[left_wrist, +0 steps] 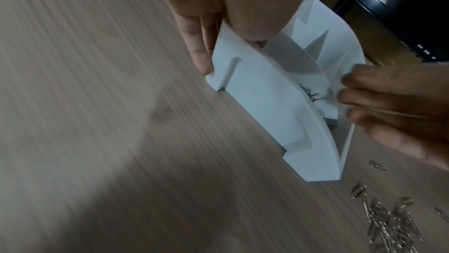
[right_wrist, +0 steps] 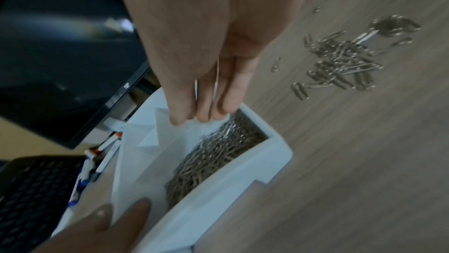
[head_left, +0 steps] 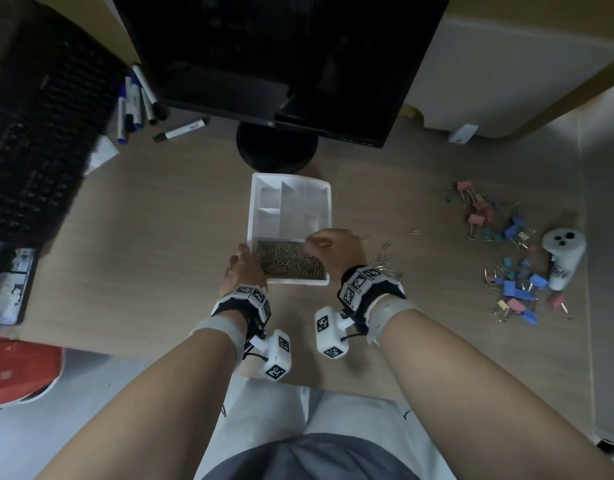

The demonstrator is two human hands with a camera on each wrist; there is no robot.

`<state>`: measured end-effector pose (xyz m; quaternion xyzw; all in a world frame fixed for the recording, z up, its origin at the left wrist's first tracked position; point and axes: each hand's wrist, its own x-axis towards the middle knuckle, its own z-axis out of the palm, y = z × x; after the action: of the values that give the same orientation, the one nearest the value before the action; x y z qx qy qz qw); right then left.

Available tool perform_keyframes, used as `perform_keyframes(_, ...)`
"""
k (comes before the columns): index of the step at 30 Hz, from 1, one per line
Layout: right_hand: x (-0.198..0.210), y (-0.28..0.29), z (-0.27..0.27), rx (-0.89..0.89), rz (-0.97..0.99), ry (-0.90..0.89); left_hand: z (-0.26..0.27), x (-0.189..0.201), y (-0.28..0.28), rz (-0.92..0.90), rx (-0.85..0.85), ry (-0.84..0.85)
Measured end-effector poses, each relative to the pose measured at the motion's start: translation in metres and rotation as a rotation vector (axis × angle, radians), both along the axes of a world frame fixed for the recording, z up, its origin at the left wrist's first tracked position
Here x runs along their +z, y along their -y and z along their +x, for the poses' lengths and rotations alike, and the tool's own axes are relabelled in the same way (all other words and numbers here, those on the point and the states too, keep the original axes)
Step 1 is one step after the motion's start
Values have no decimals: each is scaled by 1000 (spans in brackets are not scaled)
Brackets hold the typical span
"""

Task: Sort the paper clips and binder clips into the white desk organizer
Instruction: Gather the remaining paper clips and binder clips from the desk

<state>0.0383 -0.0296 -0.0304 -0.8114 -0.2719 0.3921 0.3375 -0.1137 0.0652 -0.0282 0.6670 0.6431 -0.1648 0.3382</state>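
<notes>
The white desk organizer (head_left: 255,216) sits near the middle of the desk (head_left: 160,220), just in front of the monitor (head_left: 281,64) stand, and its wide front compartment is already heaped with paper clips (head_left: 291,263). The left hand (head_left: 241,268) grips the organizer's front left corner, thumb over the rim and fingers (left_wrist: 199,46) down the outer wall. The right hand (head_left: 333,245) hovers over the right end of that compartment with its fingers (right_wrist: 201,103) bunched close and pointing down; whether a clip is pinched between them is hard to say through the blur. A small pile of loose clips (right_wrist: 340,63) lies on the desk just right of the organizer, and the colored binder clips (head_left: 506,247) are scattered toward the right edge, well apart, around a white bottle (head_left: 563,258) lying on its side. The paper clips are light, thin, slippery wire that tangles, so they likely go best scooped in small bunches or slid along the desk into the palm. The organizer looks like light, stiff plastic that would skid without a steadying hand. The binder clips are bulkier and springy, easiest taken by the colored body or the wire handles.
</notes>
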Motion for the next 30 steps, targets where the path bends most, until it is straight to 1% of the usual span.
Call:
perform_keyframes(2, -5, 19, 15, -128, -94, 51, 1, -2, 1, 10, 5, -4)
perform_keyframes(5, -11, 55, 36, -266, -271, 59, 4, -2, 7, 49, 68, -3)
perform_keyframes(8, -12, 87, 49, -386, -397, 190, 8, -1, 13, 73, 80, -12)
perform_keyframes(10, -15, 101, 50, -473, -517, 226, 9, 1, 14, 79, 75, -18)
perform_keyframes(12, -19, 105, 45, -549, -640, 204, 10, 1, 13, 80, 64, -13)
perform_keyframes(14, -20, 99, 34, -615, -709, 122, 10, 0, 12, 77, 56, -6)
perform_keyframes(15, -22, 93, 29, -630, -717, 93, 10, 1, 12, 73, 50, -6)
perform_keyframes(17, -27, 79, 22, -602, -682, 89, 9, 2, 10, 67, 34, -3)
perform_keyframes(19, -33, 66, 19, -563, -622, 138, 8, 1, 7, 69, 20, 9)
perform_keyframes(21, -38, 59, 19, -567, -594, 189, 6, 0, 4, 82, 18, 4)
perform_keyframes(24, -45, 58, 15, -573, -557, 206, 4, -2, 3, 81, 23, 0)
perform_keyframes(26, -45, 56, 14, -516, -535, 207, 4, -1, 4, 82, 19, 7)
perform_keyframes(28, -42, 55, 16, -456, -555, 151, 2, -1, 5, 100, 8, 14)
perform_keyframes(30, -37, 55, 22, -459, -576, 58, 2, -1, 5, 112, 3, 15)
